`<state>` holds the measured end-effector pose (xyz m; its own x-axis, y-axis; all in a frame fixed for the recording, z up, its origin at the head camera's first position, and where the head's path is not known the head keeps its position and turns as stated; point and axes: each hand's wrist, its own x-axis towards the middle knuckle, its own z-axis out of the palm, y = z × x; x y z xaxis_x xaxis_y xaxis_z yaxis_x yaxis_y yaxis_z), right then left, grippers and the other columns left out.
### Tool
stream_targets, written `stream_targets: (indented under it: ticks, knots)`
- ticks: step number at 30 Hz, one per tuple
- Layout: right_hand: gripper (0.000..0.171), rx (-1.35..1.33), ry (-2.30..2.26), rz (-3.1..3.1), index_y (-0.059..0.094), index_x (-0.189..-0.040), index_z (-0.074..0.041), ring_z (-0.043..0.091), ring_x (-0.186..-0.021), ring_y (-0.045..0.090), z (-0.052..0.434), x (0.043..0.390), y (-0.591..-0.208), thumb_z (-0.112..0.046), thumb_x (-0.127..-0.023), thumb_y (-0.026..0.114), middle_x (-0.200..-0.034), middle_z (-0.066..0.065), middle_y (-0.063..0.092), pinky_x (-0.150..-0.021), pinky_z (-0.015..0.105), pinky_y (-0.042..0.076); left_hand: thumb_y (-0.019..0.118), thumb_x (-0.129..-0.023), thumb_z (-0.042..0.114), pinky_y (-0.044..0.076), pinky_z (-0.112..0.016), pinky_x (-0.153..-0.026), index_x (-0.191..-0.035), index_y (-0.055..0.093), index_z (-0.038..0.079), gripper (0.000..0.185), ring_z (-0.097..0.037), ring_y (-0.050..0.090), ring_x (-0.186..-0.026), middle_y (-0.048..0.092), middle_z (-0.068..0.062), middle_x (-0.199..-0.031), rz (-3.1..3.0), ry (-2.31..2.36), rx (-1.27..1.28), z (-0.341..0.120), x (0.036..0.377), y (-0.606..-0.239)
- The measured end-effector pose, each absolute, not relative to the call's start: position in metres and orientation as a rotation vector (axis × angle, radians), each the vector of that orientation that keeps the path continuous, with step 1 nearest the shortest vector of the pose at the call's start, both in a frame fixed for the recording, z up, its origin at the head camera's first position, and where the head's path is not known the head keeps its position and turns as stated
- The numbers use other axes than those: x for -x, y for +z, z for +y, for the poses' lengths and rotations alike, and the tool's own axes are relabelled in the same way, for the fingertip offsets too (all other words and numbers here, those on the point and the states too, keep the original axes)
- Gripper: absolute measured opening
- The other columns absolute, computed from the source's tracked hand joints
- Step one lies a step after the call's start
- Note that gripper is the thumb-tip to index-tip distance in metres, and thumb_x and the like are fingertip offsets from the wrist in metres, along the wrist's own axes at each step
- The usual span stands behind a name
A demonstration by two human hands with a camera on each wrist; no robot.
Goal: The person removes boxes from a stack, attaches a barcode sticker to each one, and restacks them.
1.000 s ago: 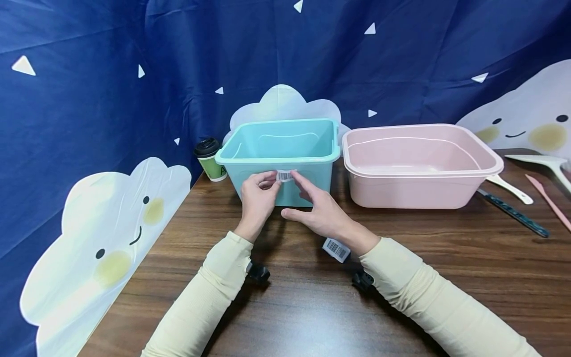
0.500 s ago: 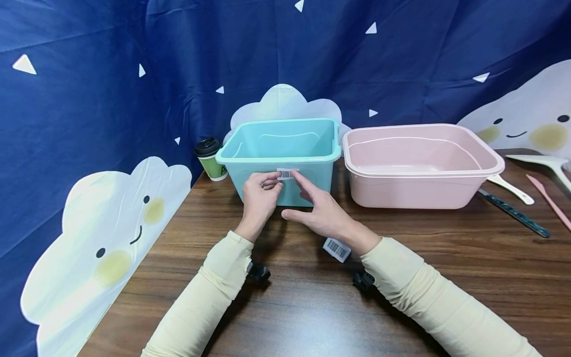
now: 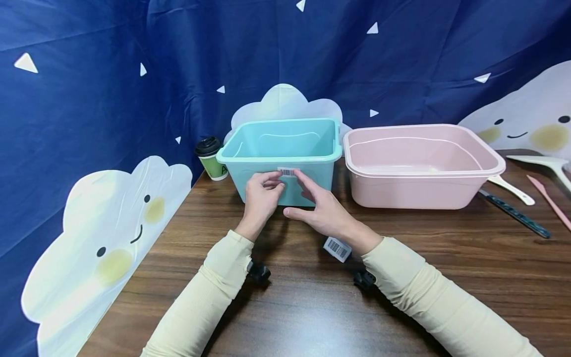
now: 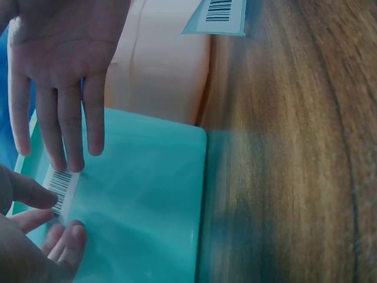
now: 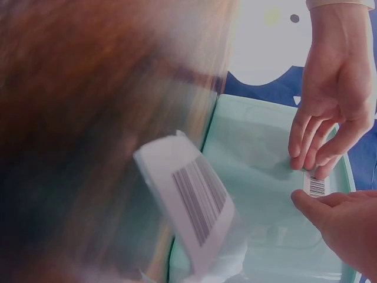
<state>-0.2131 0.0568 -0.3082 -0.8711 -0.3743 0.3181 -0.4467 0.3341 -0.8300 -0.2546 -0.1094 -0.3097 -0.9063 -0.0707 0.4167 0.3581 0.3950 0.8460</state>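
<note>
A small white barcode label (image 3: pixel 287 171) lies against the front wall of the turquoise plastic bin (image 3: pixel 318 174), just under the rim. My left hand (image 3: pixel 260 196) touches the label's left end with a fingertip, its thumb lower and apart from it. At the right end, the straight fingers of my right hand (image 3: pixel 320 210) press on the label, thumb spread away. The left wrist view shows the label (image 4: pixel 60 187) between both hands' fingertips. A second barcode label (image 3: pixel 337 249) is beside my right wrist, large and close in the right wrist view.
To the right stands a pink plastic basin (image 3: pixel 415 191). A green paper cup with a black lid (image 3: pixel 211 161) is behind the bin's left side. A dark-handled tool (image 3: pixel 515 213), a white handle (image 3: pixel 510 190) and a pink tool (image 3: pixel 548 201) lie at the far right.
My left thumb has moved down off the label. The label, slightly tilted before, now sits straighter against the bin. The right hand stays nearly in place.
</note>
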Motion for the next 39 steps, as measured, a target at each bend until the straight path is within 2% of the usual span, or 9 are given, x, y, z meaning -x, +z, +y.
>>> stream_targets:
  ticks: [5, 9, 17, 21, 25, 28, 31, 35, 39]
  knots:
    - [0.091, -0.720, 1.604, -2.503, 0.022, -0.161, -0.012, 0.039, -0.145, 0.040, 0.059, 0.211, -0.307, -0.022, -0.090, 0.077, -0.164, 0.015, 0.030, -0.120, 0.046, 0.035, 0.069, -0.087, -0.003, 0.059, -0.037, -0.092, -0.114, 0.074, -0.003, 0.027, -0.032, 0.072, -0.101, 0.064, -0.020, -0.109, -2.279, -1.537, 0.293, -0.105, 0.258, -0.311]
    - [0.091, -0.778, 1.590, -2.511, 0.022, -0.161, -0.012, 0.040, -0.144, 0.041, 0.045, 0.213, -0.308, -0.022, -0.090, 0.077, -0.165, 0.013, 0.029, -0.119, 0.047, 0.035, 0.068, -0.086, -0.001, 0.058, -0.040, -0.091, -0.112, 0.075, -0.002, 0.027, -0.033, 0.072, -0.099, 0.070, -0.021, -0.108, -2.258, -1.522, 0.236, -0.122, 0.256, -0.312]
    - [0.087, -0.875, 1.656, -2.505, 0.024, -0.161, -0.010, 0.037, -0.145, 0.042, 0.014, 0.213, -0.302, -0.024, -0.092, 0.075, -0.165, 0.012, 0.031, -0.118, 0.044, 0.037, 0.063, -0.091, 0.001, 0.058, -0.022, -0.075, -0.109, 0.075, -0.002, 0.021, -0.024, 0.071, -0.087, 0.073, -0.024, -0.103, -2.196, -1.641, 0.122, -0.160, 0.242, -0.310]
    - [0.078, -0.849, 1.697, -2.487, 0.029, -0.159, -0.009, 0.032, -0.143, 0.046, 0.013, 0.208, -0.293, -0.024, -0.094, 0.072, -0.159, 0.016, 0.040, -0.115, 0.042, 0.042, 0.062, -0.093, 0.001, 0.058, -0.023, -0.069, -0.108, 0.074, -0.004, 0.020, -0.013, 0.071, -0.075, 0.072, -0.026, -0.103, -2.176, -1.713, 0.105, -0.165, 0.237, -0.308]
    - [0.067, -0.798, 1.802, -2.430, 0.036, -0.154, -0.003, 0.032, -0.139, 0.051, 0.023, 0.201, -0.282, -0.019, -0.097, 0.067, -0.151, 0.022, 0.049, -0.112, 0.043, 0.045, 0.063, -0.093, 0.000, 0.057, -0.023, -0.064, -0.106, 0.073, -0.005, 0.017, -0.012, 0.071, -0.070, 0.073, -0.025, -0.097, -2.189, -1.742, 0.109, -0.164, 0.232, -0.307]
    - [0.061, -0.763, 1.862, -2.379, 0.039, -0.151, 0.002, 0.036, -0.135, 0.054, 0.038, 0.195, -0.279, -0.012, -0.098, 0.065, -0.146, 0.026, 0.053, -0.110, 0.043, 0.047, 0.063, -0.092, -0.001, 0.057, -0.023, -0.063, -0.103, 0.073, -0.005, 0.016, -0.013, 0.070, -0.069, 0.073, -0.023, -0.092, -2.229, -1.739, 0.131, -0.160, 0.227, -0.305]
    - [0.053, -0.729, 1.909, -2.331, 0.043, -0.146, 0.007, 0.037, -0.127, 0.060, 0.058, 0.192, -0.280, -0.004, -0.098, 0.062, -0.138, 0.030, 0.057, -0.102, 0.040, 0.054, 0.061, -0.092, 0.000, 0.057, -0.024, -0.063, -0.102, 0.073, -0.006, 0.017, -0.013, 0.067, -0.068, 0.072, -0.024, -0.092, -2.303, -1.730, 0.163, -0.152, 0.220, -0.302]
    - [0.042, -0.683, 1.970, -2.326, 0.045, -0.139, 0.013, 0.026, -0.105, 0.071, 0.088, 0.188, -0.284, -0.002, -0.101, 0.055, -0.127, 0.035, 0.062, -0.087, 0.034, 0.060, 0.062, -0.092, 0.000, 0.056, -0.025, -0.061, -0.102, 0.074, -0.006, 0.016, -0.016, 0.067, -0.069, 0.071, -0.022, -0.091, -2.460, -1.704, 0.239, -0.137, 0.210, -0.300]
    - [0.044, -0.634, 2.022, -2.393, 0.042, -0.139, 0.015, 0.013, -0.093, 0.072, 0.110, 0.181, -0.288, -0.008, -0.104, 0.053, -0.124, 0.036, 0.062, -0.082, 0.031, 0.061, 0.065, -0.091, 0.004, 0.054, -0.023, -0.061, -0.102, 0.074, -0.001, 0.015, -0.016, 0.067, -0.071, 0.073, -0.015, -0.089, -2.678, -1.599, 0.361, -0.124, 0.201, -0.304]
